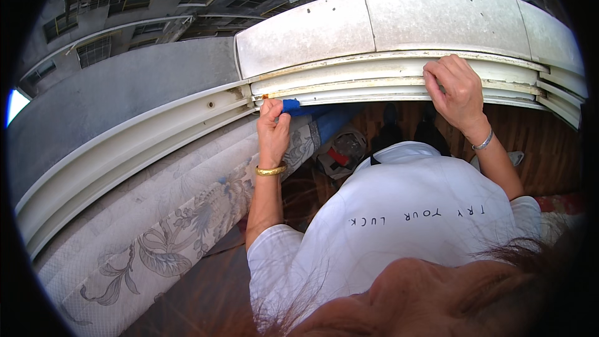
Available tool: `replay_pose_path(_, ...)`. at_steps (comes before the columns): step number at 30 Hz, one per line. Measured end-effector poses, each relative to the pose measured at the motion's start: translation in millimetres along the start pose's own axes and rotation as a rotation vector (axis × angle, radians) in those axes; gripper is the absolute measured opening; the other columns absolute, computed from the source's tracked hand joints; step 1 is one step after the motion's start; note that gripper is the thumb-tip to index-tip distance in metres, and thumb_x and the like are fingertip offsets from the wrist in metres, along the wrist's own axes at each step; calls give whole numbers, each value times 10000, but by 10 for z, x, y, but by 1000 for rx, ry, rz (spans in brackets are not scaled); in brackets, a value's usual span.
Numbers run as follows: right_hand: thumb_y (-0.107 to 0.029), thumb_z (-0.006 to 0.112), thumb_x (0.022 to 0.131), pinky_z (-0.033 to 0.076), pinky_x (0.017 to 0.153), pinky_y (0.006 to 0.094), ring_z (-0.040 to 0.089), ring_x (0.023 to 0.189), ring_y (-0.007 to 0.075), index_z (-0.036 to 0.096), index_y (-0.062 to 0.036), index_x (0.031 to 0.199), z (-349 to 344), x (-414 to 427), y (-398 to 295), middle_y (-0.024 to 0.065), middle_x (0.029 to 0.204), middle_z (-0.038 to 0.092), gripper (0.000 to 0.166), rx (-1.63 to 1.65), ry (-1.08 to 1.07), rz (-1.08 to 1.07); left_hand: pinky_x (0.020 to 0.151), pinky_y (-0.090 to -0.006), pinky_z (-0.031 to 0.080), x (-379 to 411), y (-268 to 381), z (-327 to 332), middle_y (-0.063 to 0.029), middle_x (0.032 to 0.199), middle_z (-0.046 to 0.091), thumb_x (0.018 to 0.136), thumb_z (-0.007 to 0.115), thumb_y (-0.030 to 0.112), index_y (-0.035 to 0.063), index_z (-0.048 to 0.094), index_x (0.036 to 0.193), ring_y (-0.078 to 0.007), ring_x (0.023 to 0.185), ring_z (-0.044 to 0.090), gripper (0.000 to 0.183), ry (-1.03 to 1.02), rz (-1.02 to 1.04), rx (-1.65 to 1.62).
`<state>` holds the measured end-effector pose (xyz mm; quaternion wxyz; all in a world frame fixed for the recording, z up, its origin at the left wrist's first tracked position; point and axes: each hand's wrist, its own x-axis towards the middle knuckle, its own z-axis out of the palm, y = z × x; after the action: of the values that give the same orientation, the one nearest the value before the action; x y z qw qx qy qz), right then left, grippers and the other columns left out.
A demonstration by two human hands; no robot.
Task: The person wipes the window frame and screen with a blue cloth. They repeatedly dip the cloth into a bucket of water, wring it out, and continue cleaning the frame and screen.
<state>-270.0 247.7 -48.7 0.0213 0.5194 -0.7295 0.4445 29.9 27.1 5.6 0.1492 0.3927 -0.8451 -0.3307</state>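
My left hand (273, 124), with a gold bangle at its wrist, grips a blue cloth (291, 106) at the left end of the white window track (337, 79). A rusty orange spot shows on the track just beyond those fingers. On the right, my right hand (454, 84) is curled over the track's rails, a silver bracelet on the wrist; whether its fingers hold anything is hidden. Dirt and brown stains mark the rails between the hands. Beyond the track lies a pale tiled outer sill (412, 18).
A patterned curtain (164, 252) hangs along the left window frame (140, 140). Below the sill are a wooden floor (529, 135), my feet and a pale bag or container with something red in it (344, 150). Outside, building walls with windows stand beyond a grey ledge (121, 84).
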Motion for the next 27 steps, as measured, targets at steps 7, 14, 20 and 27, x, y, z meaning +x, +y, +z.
replay_pose_path(7,12,673,724,454,597,348,552,669,251,622,-38,798,-7,20,-26,76,719,560,102,15,-5,4,783,-204,399,-162,69,69,-18,982,548,863,474,-46,-58,657,938,-82,841,472,199,394,-150,-369)
replay_pose_path(14,7,673,731,454,593,353,553,668,257,620,-38,802,-21,4,-10,82,719,562,99,9,-8,-18,548,-206,324,-105,98,8,79,669,480,877,545,41,10,609,826,-17,616,389,88,422,-281,-526)
replay_pose_path(20,-16,695,740,472,618,341,563,705,247,630,-52,821,37,84,-93,70,750,578,110,92,-38,-112,518,-196,289,-148,-53,34,87,672,462,901,651,104,34,549,754,-10,612,347,191,374,-193,-352)
replay_pose_path(27,-131,670,713,458,750,335,537,920,224,667,-88,732,904,841,-888,39,878,566,47,135,-271,-617,513,-196,299,-414,-147,94,82,662,471,903,639,91,44,531,719,-8,608,373,219,350,-204,-441)
